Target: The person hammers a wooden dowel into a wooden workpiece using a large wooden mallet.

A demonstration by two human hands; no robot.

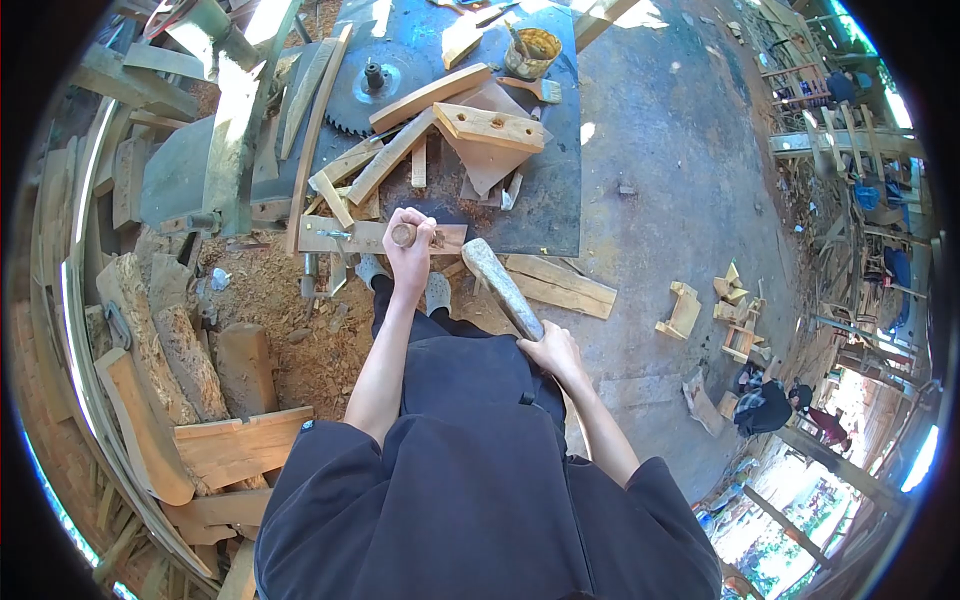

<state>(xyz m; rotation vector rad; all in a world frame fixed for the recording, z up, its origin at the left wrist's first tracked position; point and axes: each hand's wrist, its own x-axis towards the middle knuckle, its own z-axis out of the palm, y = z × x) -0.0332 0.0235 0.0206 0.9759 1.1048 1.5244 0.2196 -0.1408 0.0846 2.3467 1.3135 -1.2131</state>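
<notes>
Currently, the left hand is clamped around a chisel handle, whose round wooden butt faces the camera. The chisel stands on a flat board lying at the near edge of the bench, at about 11 o'clock from the person's lap. The right hand is closed on the shaft of one wooden mallet, whose head points toward 11 o'clock and hangs just beside the board without touching the chisel.

No legible brand, label or writing appears on any item.

On the bench, at 12 o'clock, lie one circular saw blade, one tin can, one brush and a loose pile of wood offcuts, too overlapped to count exactly. Two planks lie on the floor at 1 o'clock. Several small wooden pieces stand at 3 o'clock.
</notes>
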